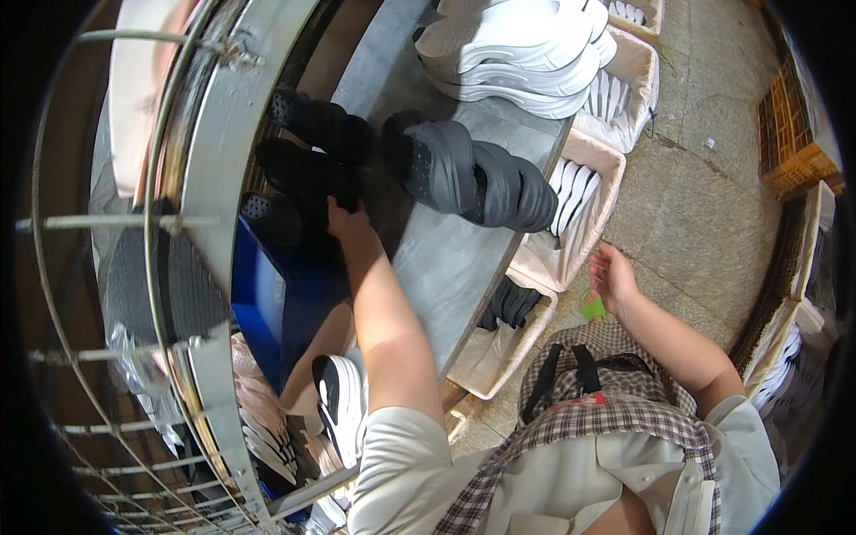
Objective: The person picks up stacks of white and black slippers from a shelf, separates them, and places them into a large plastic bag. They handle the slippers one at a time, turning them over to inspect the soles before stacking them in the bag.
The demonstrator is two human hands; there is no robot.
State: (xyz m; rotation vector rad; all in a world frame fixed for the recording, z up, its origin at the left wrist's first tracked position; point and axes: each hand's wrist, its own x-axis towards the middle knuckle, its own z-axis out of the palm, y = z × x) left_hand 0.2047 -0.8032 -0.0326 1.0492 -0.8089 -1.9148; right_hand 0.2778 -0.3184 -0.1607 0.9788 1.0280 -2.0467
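Observation:
My left arm reaches across to a shaded group of black shoe soles (pixel 308 174) on the left. The fingers of my left hand (pixel 346 219) close on the near edge of these soles; the fingertips are partly lost in the dark. Another black stack (pixel 334 129) lies just beyond, and a rounded black end with small holes (pixel 270 218) shows nearer me. To the right, a leaning row of dark grey soles (pixel 486 178) rests on the grey metal table (pixel 428 267). My right hand (pixel 613 278) hangs beside the table, fingers loosely curled and apart, holding nothing.
White soles (pixel 517 53) are piled at the table's far end. Lined crates (pixel 584 236) of soles stand along its right edge. A wire guard (pixel 156 223) and metal frame (pixel 236 98) border the left. A blue panel (pixel 259 303) sits below the black soles. Yellow crates (pixel 794 134) stand far right.

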